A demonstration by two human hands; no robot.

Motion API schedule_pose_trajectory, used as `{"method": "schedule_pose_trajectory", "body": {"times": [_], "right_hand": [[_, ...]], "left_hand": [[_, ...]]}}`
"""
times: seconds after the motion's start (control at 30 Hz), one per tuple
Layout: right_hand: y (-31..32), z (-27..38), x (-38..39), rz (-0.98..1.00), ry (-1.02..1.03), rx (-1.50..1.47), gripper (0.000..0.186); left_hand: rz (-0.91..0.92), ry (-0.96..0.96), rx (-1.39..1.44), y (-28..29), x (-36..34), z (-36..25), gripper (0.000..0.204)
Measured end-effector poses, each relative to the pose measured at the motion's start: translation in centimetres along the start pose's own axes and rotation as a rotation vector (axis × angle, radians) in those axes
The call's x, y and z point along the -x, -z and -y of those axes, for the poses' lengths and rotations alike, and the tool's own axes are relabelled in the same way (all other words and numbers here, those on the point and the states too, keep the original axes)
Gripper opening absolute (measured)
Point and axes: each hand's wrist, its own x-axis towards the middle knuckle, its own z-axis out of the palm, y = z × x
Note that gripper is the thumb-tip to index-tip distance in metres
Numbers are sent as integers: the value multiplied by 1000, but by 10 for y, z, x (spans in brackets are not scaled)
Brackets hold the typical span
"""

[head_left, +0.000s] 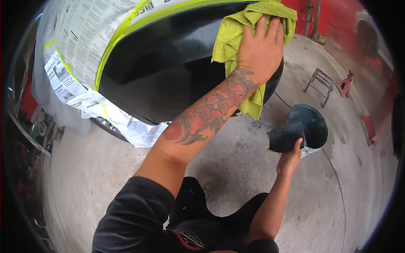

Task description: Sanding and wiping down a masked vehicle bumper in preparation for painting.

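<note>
My left hand, at the end of a tattooed forearm, presses a yellow-green towel onto the upper right part of a glossy black car body panel. Its fingers lie along the bunched cloth, and one end of the towel hangs down past the panel's edge. Low on the right, my right hand pinches a dark, flat sheet of sandpaper, thumb on top. That sheet is held in front of a dark round bucket on the floor and overlaps its near left rim.
Newspaper and yellow-green tape mask the area around the panel. Clear plastic sheeting hangs at the left. A small metal stand and a red jack stand are on the concrete floor beyond the bucket. A thin cable crosses the floor.
</note>
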Motion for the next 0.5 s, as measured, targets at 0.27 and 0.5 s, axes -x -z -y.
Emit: {"method": "schedule_pose_trajectory", "body": {"times": [0.27, 0.5], "right_hand": [[14, 13, -3, -35, -43, 6, 63], [15, 18, -3, 22, -93, -78, 64]], "left_hand": [[84, 181, 187, 48, 88, 104, 67], [30, 394, 43, 47, 274, 266, 50]]}}
